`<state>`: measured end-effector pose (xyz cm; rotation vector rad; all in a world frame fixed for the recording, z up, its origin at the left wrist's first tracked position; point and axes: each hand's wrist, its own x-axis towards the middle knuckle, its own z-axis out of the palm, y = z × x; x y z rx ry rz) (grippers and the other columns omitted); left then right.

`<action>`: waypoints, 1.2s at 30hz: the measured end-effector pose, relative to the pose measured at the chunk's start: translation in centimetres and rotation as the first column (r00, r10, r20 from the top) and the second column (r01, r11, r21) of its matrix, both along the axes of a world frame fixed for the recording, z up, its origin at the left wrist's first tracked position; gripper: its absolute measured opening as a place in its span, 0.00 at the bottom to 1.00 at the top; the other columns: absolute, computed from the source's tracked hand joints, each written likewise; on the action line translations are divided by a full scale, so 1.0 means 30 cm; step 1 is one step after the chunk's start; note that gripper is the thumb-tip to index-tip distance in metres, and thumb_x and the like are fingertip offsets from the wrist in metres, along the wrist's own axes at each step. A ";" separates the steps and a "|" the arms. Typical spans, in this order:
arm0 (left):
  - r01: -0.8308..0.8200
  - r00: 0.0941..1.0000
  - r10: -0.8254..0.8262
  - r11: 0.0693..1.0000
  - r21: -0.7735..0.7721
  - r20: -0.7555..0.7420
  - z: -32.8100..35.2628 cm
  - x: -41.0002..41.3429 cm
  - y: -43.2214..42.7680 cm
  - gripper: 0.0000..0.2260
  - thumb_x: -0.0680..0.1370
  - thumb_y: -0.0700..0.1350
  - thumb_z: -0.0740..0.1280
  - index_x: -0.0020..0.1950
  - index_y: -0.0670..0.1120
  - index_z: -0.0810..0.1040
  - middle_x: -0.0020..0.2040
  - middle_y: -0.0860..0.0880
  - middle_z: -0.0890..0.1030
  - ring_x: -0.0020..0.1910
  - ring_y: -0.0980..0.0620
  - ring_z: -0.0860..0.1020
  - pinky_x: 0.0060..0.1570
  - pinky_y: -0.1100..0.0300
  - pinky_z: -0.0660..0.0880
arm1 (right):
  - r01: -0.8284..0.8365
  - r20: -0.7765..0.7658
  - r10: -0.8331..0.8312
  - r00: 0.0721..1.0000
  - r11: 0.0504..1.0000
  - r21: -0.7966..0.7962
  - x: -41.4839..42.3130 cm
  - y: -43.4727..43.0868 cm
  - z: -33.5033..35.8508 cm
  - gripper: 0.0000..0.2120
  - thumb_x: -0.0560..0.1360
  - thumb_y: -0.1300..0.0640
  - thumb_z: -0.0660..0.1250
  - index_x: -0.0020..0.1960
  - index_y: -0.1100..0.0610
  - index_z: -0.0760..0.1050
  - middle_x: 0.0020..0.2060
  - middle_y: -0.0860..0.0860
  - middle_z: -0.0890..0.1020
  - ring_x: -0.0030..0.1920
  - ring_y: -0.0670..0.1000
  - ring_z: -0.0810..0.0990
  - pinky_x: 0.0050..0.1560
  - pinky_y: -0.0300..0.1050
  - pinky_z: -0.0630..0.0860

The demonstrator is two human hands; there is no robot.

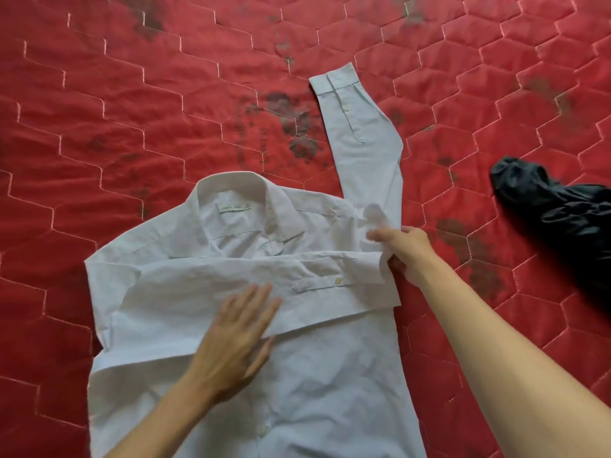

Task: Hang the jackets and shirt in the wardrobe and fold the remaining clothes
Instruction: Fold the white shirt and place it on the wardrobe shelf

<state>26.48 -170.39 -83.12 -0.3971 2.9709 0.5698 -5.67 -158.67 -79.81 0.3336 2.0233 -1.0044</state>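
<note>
A white long-sleeved shirt (317, 375) lies flat on the red quilted bed cover (132, 110), collar pointing away from me. One sleeve is folded across the chest, its cuff near the shirt's right edge. My left hand (236, 338) presses flat on that folded sleeve with straight fingers. My right hand (401, 249) pinches the fabric at the right shoulder, where the other sleeve (360, 137) runs away from me with its cuff at the far end.
A crumpled black garment (562, 219) lies on the cover at the right edge. Dark stains mark the cover above the collar and beside my right arm.
</note>
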 end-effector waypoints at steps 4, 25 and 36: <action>0.011 0.996 -0.009 1.000 -0.024 0.089 -0.030 -0.253 0.127 0.25 0.82 0.57 0.53 0.77 0.49 0.67 0.78 0.43 0.64 0.76 0.42 0.64 0.69 0.42 0.68 | 0.151 0.086 -0.140 0.986 0.980 -0.132 -0.011 0.036 0.043 0.07 0.63 0.61 0.72 0.41 0.58 0.80 0.33 0.54 0.79 0.28 0.51 0.76 0.31 0.42 0.70; 0.026 0.948 0.001 0.996 -0.082 0.318 -0.015 -0.393 0.136 0.23 0.82 0.59 0.47 0.74 0.57 0.68 0.74 0.42 0.69 0.68 0.38 0.71 0.57 0.45 0.74 | 0.636 0.440 -0.714 0.544 0.009 -0.771 -0.530 0.473 0.337 0.09 0.68 0.73 0.67 0.42 0.61 0.75 0.40 0.58 0.80 0.45 0.56 0.81 0.61 0.48 0.77; -0.096 0.993 0.105 0.985 -0.147 0.060 -0.045 -0.633 0.299 0.23 0.79 0.45 0.55 0.73 0.41 0.70 0.75 0.37 0.66 0.71 0.36 0.68 0.65 0.43 0.68 | 0.659 0.235 -0.621 0.748 0.738 -0.144 -0.430 0.752 0.073 0.12 0.74 0.56 0.72 0.55 0.58 0.74 0.49 0.56 0.80 0.48 0.52 0.82 0.47 0.43 0.80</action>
